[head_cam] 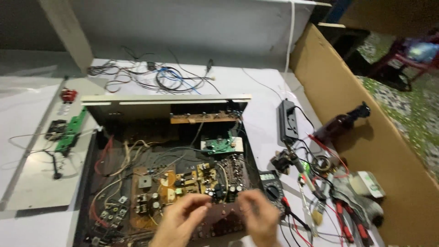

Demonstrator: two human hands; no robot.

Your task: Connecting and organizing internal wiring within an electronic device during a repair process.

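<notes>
An opened black electronics chassis [91, 151] lies on the white table, filled with circuit boards and loose wires. Low in the head view, my left hand [180, 222] and my right hand [258, 217] hold the two ends of a brown circuit board [224, 219] at the chassis's near edge, fingers curled over its top edge. Behind it sit yellow boards with capacitors [192, 180] and a small green board [219, 144]. Both hands are blurred.
A multimeter [273, 185] with red and black leads lies right of the chassis, beside a black power strip [288, 121], a brown spray bottle [340, 122], red-handled pliers [343, 219] and a brush. A cardboard wall [366, 151] stands right. Tangled cables [151, 75] lie behind; green board [71, 130] left.
</notes>
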